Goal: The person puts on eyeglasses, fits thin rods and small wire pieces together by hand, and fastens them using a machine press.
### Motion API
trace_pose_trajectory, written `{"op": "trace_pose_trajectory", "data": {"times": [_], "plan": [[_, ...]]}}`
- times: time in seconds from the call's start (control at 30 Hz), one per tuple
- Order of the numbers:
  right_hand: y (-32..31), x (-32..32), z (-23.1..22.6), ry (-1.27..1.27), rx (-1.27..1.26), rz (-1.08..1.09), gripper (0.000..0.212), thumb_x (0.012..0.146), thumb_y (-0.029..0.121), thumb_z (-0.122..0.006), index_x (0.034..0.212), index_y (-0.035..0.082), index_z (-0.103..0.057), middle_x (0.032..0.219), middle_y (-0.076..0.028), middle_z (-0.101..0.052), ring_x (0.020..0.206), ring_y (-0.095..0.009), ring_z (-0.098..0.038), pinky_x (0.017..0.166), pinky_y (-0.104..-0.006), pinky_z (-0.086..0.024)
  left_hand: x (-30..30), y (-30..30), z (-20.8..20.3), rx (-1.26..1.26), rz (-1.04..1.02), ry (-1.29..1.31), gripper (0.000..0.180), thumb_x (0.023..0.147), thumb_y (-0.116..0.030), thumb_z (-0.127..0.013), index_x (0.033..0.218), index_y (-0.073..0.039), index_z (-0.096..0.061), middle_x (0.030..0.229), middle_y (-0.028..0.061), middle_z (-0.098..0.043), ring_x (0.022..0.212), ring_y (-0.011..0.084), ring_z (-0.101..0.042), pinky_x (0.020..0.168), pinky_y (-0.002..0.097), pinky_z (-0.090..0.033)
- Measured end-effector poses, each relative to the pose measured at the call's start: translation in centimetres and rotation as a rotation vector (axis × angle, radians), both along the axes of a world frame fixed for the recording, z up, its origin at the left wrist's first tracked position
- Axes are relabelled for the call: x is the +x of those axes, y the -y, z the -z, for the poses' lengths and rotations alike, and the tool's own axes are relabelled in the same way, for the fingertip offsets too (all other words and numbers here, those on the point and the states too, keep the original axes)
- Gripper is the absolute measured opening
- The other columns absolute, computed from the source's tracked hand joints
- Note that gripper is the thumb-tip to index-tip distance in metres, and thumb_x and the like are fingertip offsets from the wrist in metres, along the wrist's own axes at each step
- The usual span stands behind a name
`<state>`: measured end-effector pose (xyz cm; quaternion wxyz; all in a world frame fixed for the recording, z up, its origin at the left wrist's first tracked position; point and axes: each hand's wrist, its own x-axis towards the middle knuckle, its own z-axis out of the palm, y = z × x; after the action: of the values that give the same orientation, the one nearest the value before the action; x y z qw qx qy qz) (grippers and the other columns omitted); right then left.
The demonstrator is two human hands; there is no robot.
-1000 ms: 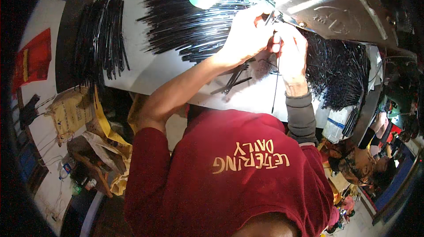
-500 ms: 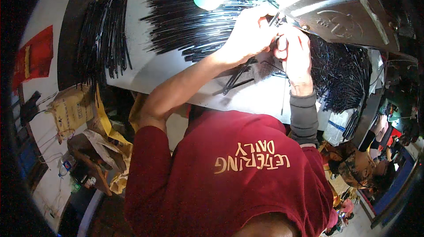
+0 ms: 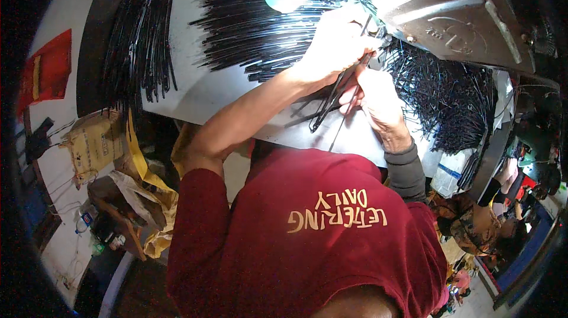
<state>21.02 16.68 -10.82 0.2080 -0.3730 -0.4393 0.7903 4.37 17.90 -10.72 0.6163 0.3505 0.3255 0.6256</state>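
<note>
Evidently light, slick and springy, a thin black strip (image 3: 339, 129) slants down from my right hand (image 3: 381, 96), fingers curled closed around it, just beside the machine's metal plate (image 3: 444, 13). My left hand (image 3: 337, 42) pinches a dark length too; glare hides whether it's the same one. Gripping near the upper end would likely curb whipping. Loose strips (image 3: 320, 119) lie underneath; a tangled heap (image 3: 449, 105) crowds my right, a fanned pile (image 3: 254, 28) my left.
</note>
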Motion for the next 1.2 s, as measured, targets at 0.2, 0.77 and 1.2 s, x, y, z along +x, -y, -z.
{"op": "trace_pose_trajectory", "data": {"times": [0.2,0.77,1.2], "plan": [[-0.2,-0.4,-0.2,-0.107,0.165,0.015,0.035,0.099,0.026,-0.051,0.094,-0.008,-0.060,0.072,-0.012,-0.065,0.057,-0.016,-0.066,0.052,-0.0267,-0.055,0.3,-0.9,0.7,-0.018,-0.034,0.046,0.013,0.081,0.001,-0.068,0.091,0.000,-0.060,0.077,0.0062,-0.063,0.069,0.0135,-0.063,0.063,0.0259,-0.052],[-0.3,0.4,1.0,-0.140,0.077,0.097,0.015,0.089,0.008,-0.058,0.094,-0.007,-0.057,0.081,-0.014,-0.063,0.067,-0.020,-0.068,0.060,-0.0311,-0.058,0.4,-1.4,2.3,0.180,-0.106,-0.125,0.013,0.083,-0.001,-0.067,0.094,0.000,-0.061,0.082,0.0066,-0.065,0.072,0.0131,-0.065,0.064,0.0253,-0.054],[4.9,-2.3,-1.6,0.102,0.029,0.053,0.032,0.100,0.025,-0.044,0.094,-0.003,-0.058,0.069,-0.014,-0.065,0.058,-0.020,-0.064,0.053,-0.0290,-0.052,0.5,-0.2,-1.8,-0.154,-0.015,-0.575,0.017,0.091,-0.019,-0.063,0.088,-0.003,-0.064,0.062,0.0029,-0.061,0.053,0.0068,-0.051,0.047,0.0237,-0.041]]}}
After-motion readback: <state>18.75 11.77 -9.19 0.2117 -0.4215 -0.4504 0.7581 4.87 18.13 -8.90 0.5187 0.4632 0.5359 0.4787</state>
